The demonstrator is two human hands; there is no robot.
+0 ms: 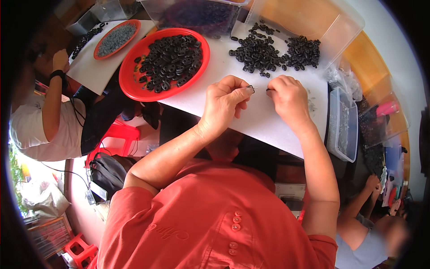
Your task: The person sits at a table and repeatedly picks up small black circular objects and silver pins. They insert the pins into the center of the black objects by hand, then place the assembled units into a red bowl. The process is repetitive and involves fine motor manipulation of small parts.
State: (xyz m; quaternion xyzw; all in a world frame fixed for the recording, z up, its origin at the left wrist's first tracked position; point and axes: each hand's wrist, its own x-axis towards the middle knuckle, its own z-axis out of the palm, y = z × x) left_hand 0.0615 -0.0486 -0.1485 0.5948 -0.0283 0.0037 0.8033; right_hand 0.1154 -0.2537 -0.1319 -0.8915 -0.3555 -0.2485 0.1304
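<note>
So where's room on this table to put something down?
Bare table lies below and between your left hand and right hand, and in a narrower strip between the red plate and black piles. The far side is crowded: plate, piles and plastic bins.

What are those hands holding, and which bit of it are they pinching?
The left hand pinches a small dark piece by its near edge. The right hand seems to pinch a small black piece; its gripped part is hidden.
</note>
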